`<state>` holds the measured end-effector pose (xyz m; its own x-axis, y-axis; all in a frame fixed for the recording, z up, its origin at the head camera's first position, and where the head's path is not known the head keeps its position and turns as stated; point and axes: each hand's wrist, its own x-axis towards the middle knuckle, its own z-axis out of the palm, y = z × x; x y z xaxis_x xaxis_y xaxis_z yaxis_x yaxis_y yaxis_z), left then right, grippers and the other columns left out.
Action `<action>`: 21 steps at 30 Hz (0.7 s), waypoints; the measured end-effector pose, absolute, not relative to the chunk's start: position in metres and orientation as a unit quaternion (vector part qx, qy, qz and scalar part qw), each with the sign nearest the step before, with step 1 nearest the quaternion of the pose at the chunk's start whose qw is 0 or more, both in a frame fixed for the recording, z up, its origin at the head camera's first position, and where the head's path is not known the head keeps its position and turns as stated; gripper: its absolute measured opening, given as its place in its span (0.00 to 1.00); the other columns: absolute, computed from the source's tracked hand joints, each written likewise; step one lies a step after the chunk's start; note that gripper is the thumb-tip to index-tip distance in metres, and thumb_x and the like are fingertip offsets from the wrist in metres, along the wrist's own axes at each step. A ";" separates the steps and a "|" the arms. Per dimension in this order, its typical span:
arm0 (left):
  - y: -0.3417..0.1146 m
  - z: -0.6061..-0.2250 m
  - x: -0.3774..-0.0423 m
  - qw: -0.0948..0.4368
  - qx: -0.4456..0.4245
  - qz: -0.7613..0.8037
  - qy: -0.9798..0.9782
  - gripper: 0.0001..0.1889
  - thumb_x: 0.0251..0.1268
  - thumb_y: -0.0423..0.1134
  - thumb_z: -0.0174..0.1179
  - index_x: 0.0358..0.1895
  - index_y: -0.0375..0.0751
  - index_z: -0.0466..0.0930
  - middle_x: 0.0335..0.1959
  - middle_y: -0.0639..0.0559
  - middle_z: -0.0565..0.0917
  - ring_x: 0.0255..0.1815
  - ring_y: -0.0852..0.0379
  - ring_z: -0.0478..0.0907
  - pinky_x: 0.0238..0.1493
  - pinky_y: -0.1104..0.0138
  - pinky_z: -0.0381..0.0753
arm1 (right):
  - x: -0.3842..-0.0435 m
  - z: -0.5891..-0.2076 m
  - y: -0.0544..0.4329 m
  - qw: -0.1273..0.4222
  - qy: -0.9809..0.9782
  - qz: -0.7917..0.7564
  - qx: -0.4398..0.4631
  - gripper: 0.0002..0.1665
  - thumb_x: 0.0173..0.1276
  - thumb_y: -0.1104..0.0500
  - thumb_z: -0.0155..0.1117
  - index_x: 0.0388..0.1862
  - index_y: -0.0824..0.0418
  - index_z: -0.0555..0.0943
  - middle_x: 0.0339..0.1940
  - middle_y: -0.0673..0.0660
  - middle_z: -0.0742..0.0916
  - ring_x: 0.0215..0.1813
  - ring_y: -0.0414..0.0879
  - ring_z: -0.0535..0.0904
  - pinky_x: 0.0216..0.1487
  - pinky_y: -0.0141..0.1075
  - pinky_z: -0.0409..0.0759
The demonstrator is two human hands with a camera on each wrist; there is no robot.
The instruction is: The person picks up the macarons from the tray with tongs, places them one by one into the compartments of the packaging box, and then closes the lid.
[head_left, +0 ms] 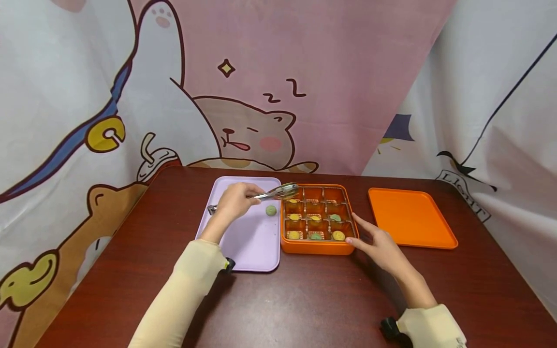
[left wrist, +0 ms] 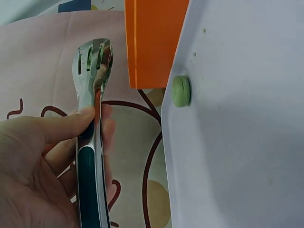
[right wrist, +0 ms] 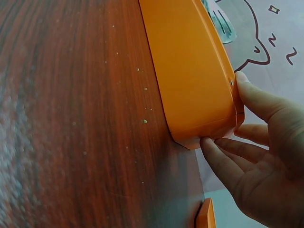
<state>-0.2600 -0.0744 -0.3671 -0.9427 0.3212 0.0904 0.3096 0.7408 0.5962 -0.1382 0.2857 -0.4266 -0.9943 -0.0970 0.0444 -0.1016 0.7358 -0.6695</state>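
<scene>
My left hand (head_left: 237, 200) holds metal tongs (head_left: 278, 192) over the left edge of an orange box (head_left: 319, 247). In the left wrist view the tongs' slotted heads (left wrist: 91, 64) lie close together; whether anything sits between them I cannot tell. A round green cookie (head_left: 271, 210) lies on the lilac tray (head_left: 250, 256), near its right edge. Inside the box, a divided insert carries several yellow cookies (head_left: 338, 235) and green cookies (head_left: 335, 218). My right hand (head_left: 383, 249) grips the box at its right front corner, thumb and fingertips against rim and side.
An orange lid-like tray (head_left: 411, 217) lies flat to the right of the box. All stand on a dark wooden table (head_left: 296, 304), with small crumbs (right wrist: 145, 121) near the box. A patterned cloth (head_left: 330, 96) hangs behind the table.
</scene>
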 end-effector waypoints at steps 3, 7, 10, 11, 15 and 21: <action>-0.068 -0.368 -0.263 0.008 0.169 0.318 0.933 0.13 0.61 0.37 0.68 0.49 0.49 0.88 0.46 0.52 0.90 0.52 0.50 0.85 0.55 0.53 0.77 | -0.138 -0.426 0.286 0.004 -0.932 0.359 0.054 0.47 0.70 0.42 0.64 0.80 0.60 0.58 0.75 0.71 0.69 0.74 0.71 0.65 0.66 0.67 0.66; -0.060 -0.369 -0.267 0.008 0.171 0.317 0.933 0.13 0.62 0.37 0.68 0.49 0.50 0.88 0.47 0.53 0.90 0.54 0.51 0.85 0.56 0.53 0.77 | -0.137 -0.426 0.286 0.002 -0.932 0.360 0.051 0.47 0.70 0.43 0.64 0.80 0.60 0.58 0.75 0.72 0.69 0.74 0.71 0.64 0.66 0.67 0.65; -0.055 -0.370 -0.269 0.009 0.172 0.317 0.933 0.13 0.62 0.38 0.68 0.49 0.50 0.88 0.47 0.53 0.90 0.55 0.51 0.85 0.57 0.54 0.77 | -0.137 -0.426 0.286 0.001 -0.932 0.359 0.049 0.47 0.70 0.43 0.65 0.80 0.60 0.58 0.75 0.72 0.68 0.74 0.71 0.64 0.66 0.68 0.65; -0.053 -0.370 -0.269 0.009 0.171 0.317 0.933 0.13 0.61 0.38 0.68 0.49 0.50 0.88 0.47 0.53 0.90 0.55 0.51 0.85 0.57 0.54 0.77 | -0.137 -0.426 0.286 0.001 -0.932 0.359 0.049 0.47 0.70 0.43 0.65 0.80 0.60 0.58 0.75 0.71 0.68 0.74 0.71 0.64 0.66 0.68 0.65; -0.047 -0.371 -0.271 0.013 0.169 0.314 0.934 0.13 0.62 0.38 0.68 0.50 0.51 0.88 0.48 0.53 0.90 0.55 0.51 0.84 0.57 0.54 0.77 | -0.137 -0.425 0.285 0.004 -0.932 0.358 0.053 0.47 0.70 0.43 0.64 0.80 0.59 0.58 0.75 0.71 0.68 0.74 0.71 0.64 0.66 0.68 0.65; -0.038 -0.373 -0.274 0.016 0.167 0.309 0.936 0.14 0.62 0.39 0.67 0.51 0.52 0.88 0.49 0.54 0.89 0.55 0.51 0.84 0.55 0.55 0.78 | -0.137 -0.424 0.284 0.008 -0.932 0.358 0.053 0.46 0.70 0.44 0.64 0.80 0.59 0.58 0.75 0.71 0.69 0.73 0.71 0.65 0.66 0.68 0.65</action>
<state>-0.2744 -0.0384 -0.3727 -0.9440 0.3217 0.0733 0.3022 0.7538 0.5835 -0.1370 0.2845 -0.4237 -0.9942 -0.0937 0.0537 -0.1055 0.7382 -0.6663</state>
